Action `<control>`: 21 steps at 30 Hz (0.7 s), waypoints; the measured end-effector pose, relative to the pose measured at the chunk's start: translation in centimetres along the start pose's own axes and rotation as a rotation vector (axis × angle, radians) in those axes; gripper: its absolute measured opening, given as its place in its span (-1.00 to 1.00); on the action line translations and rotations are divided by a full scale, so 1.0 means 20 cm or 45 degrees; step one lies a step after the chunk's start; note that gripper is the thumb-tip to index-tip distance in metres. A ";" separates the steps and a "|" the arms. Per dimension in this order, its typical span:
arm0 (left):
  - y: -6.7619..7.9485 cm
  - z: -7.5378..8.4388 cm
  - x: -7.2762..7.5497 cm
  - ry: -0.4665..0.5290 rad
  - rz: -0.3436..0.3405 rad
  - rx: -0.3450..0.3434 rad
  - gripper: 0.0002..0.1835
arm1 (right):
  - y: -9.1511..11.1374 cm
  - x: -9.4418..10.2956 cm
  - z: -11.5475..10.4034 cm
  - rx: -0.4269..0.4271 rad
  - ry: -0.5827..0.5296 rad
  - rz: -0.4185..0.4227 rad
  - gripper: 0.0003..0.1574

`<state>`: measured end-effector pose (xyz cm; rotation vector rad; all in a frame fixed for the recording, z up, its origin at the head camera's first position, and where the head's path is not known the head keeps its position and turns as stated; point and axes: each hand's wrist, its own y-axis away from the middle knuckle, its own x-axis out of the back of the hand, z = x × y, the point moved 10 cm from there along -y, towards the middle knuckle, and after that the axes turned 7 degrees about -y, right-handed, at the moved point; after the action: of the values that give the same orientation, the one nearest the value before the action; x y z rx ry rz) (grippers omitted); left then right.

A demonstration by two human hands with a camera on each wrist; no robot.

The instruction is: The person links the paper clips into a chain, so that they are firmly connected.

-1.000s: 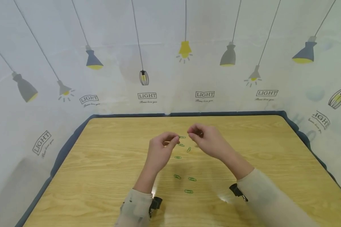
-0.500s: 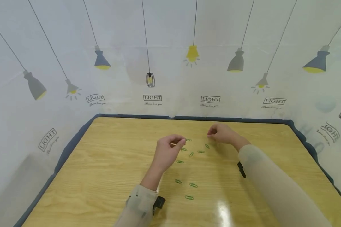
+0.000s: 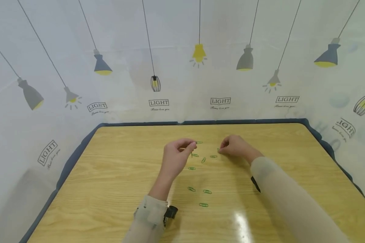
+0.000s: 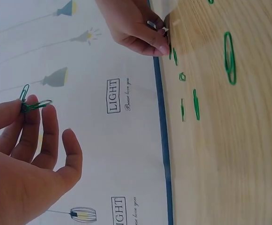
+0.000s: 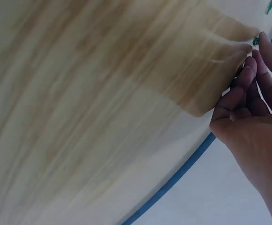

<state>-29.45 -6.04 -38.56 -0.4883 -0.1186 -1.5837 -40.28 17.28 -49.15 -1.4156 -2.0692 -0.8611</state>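
Left hand (image 3: 175,157): raised above tabletop (image 3: 109,175); thumb and fingers clamped on green paper clips (image 4: 38,106).
Right hand (image 3: 236,147): at tabletop, apart from left hand; fingertips at single clip (image 5: 256,41); cannot tell whether clamped.
Loose clips (image 3: 203,205): green, lying separately between hands and nearer the wearer.
Backdrop (image 3: 124,91): printed lamps, "LIGHT" lettering.

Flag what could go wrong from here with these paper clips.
Two risks, as I judge it. The left hand pinches small green clips by the fingertips alone, above the table; a slight slip could drop them. The right hand is at another clip down at the table surface, with a neighbouring clip close by, so it might fumble the pickup or knock that neighbour.
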 end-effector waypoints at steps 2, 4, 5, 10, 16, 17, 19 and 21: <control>0.01 -0.02 0.02 0.005 0.018 0.000 -0.80 | 0.00 -0.02 -0.02 0.015 0.018 0.004 -0.81; 0.01 -0.04 0.03 0.007 0.021 0.004 -0.81 | -0.01 -0.04 -0.04 0.040 0.055 -0.004 -0.82; 0.01 -0.06 0.04 0.005 0.019 0.008 -0.81 | -0.01 -0.05 -0.05 0.052 0.077 -0.007 -0.82; 0.01 -0.09 0.04 0.024 0.009 0.038 -0.80 | -0.01 -0.08 -0.12 0.114 0.211 -0.037 -0.79; 0.00 -0.10 0.05 0.042 0.009 0.061 -0.80 | -0.02 -0.07 -0.15 0.087 0.247 -0.082 -0.82; 0.00 -0.11 0.05 0.041 0.010 0.066 -0.81 | -0.02 -0.05 -0.17 0.093 0.227 -0.060 -0.83; 0.00 -0.12 0.05 0.041 0.017 0.080 -0.81 | -0.01 -0.01 -0.22 0.124 0.166 0.002 -0.82; -0.01 -0.13 0.06 0.035 0.023 0.089 -0.81 | 0.01 0.04 -0.31 0.170 0.095 0.071 -0.81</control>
<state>-30.15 -8.03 -40.36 -0.4120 -0.1479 -1.5626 -40.21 13.32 -44.26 -1.3429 -1.9834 -0.7277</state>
